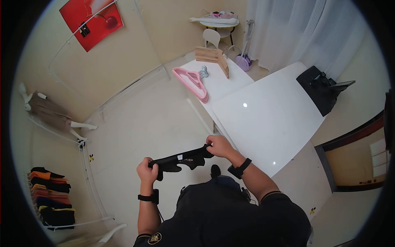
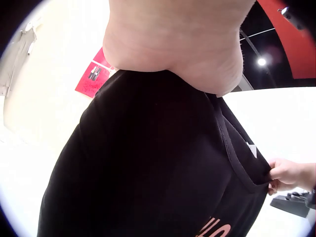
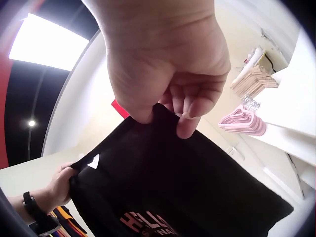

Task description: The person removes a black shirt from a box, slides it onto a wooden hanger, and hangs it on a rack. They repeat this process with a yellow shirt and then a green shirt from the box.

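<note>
A black T-shirt (image 1: 181, 160) hangs stretched between both hands in front of the person. My left hand (image 1: 147, 171) grips one shoulder, and my right hand (image 1: 220, 146) pinches the other between thumb and fingers. Between them, the neckline shows a small white label (image 3: 94, 161). Pink lettering (image 3: 148, 223) runs across the shirt front in the right wrist view. In the left wrist view the dark cloth (image 2: 143, 158) falls below the left hand, whose fingers are hidden there. The shirt's lower part is out of sight in the head view.
A white table (image 1: 267, 111) stands ahead to the right, bearing pink hangers (image 1: 191, 84), wooden hangers (image 1: 207, 54) and a black bag (image 1: 314, 90). Folded-looking dark and orange garments hang on a rack (image 1: 51, 197) at the left. A mannequin (image 1: 49, 109) is near the left wall.
</note>
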`<state>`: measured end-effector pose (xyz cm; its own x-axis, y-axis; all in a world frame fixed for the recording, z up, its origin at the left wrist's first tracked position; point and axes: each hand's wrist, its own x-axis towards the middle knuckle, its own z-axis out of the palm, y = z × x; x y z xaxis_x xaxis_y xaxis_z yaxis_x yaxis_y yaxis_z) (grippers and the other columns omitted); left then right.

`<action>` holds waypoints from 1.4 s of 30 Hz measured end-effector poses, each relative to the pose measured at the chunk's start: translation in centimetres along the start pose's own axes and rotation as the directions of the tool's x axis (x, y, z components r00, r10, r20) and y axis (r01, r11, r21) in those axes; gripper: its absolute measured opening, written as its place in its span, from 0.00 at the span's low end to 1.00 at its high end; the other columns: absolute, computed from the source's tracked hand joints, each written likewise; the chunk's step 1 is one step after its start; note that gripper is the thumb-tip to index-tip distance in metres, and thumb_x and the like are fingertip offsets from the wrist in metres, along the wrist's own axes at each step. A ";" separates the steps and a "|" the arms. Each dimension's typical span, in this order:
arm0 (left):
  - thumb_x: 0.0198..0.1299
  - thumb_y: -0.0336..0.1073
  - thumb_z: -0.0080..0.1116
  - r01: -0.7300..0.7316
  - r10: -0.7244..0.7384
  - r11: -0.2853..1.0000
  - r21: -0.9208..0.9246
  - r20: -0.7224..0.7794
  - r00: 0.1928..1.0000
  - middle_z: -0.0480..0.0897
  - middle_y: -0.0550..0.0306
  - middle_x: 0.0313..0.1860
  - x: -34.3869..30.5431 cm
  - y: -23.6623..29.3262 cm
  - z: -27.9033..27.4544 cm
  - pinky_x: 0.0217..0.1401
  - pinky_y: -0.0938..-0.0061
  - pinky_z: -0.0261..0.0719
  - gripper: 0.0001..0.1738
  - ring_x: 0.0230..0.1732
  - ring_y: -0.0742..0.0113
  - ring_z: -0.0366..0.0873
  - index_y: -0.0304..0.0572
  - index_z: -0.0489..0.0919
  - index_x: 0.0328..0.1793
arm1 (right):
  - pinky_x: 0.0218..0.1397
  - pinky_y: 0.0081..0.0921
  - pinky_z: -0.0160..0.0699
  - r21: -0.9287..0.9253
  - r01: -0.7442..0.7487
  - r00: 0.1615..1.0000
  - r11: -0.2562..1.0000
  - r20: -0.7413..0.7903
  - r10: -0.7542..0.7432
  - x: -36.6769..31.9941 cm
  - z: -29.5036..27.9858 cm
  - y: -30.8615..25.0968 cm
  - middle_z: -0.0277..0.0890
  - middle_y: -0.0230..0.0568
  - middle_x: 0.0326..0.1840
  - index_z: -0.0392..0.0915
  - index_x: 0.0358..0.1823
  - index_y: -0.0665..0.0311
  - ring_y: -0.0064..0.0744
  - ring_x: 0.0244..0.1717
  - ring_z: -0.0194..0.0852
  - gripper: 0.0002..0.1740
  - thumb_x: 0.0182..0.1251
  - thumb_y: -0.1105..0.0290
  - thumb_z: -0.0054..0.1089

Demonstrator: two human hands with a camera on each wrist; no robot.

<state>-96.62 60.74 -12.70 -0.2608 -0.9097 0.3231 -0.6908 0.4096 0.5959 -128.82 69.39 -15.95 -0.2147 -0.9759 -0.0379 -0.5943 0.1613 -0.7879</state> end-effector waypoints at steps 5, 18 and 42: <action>0.46 0.25 0.50 0.104 -0.125 0.965 -0.242 -0.071 0.990 0.74 0.55 0.18 4.0 0.2 1.0 0.28 0.76 0.71 0.05 0.22 0.72 0.70 0.31 0.75 0.28 | 0.39 0.37 0.75 0.047 0.103 0.988 0.994 0.107 -0.107 5.5 -3.4 -2.0 0.78 0.50 0.31 0.77 0.36 0.67 0.49 0.34 0.77 0.13 0.47 0.73 0.54; 0.51 0.23 0.51 0.067 -0.154 0.811 -0.581 -0.102 0.983 0.72 0.65 0.24 16.2 -2.1 3.0 0.30 0.82 0.67 0.01 0.26 0.78 0.66 0.34 0.73 0.29 | 0.36 0.32 0.75 0.059 0.139 0.981 0.989 0.126 -0.146 18.8 -2.0 -3.7 0.77 0.48 0.29 0.76 0.36 0.67 0.44 0.30 0.76 0.11 0.49 0.74 0.53; 0.50 0.25 0.53 0.036 -0.064 0.822 -0.568 -0.029 0.998 0.72 0.63 0.19 30.1 -6.5 4.2 0.26 0.81 0.66 0.01 0.23 0.77 0.67 0.36 0.72 0.30 | 0.35 0.30 0.75 0.094 0.142 0.929 0.985 0.330 -0.165 37.0 -0.3 -4.9 0.78 0.44 0.27 0.76 0.33 0.67 0.37 0.28 0.77 0.10 0.53 0.68 0.60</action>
<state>-102.79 30.43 -9.93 -0.1961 -0.9317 0.3057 -0.1943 0.3425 0.9192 -134.13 32.51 -13.34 0.1543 -0.9821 -0.1079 -0.5435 0.0068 -0.8394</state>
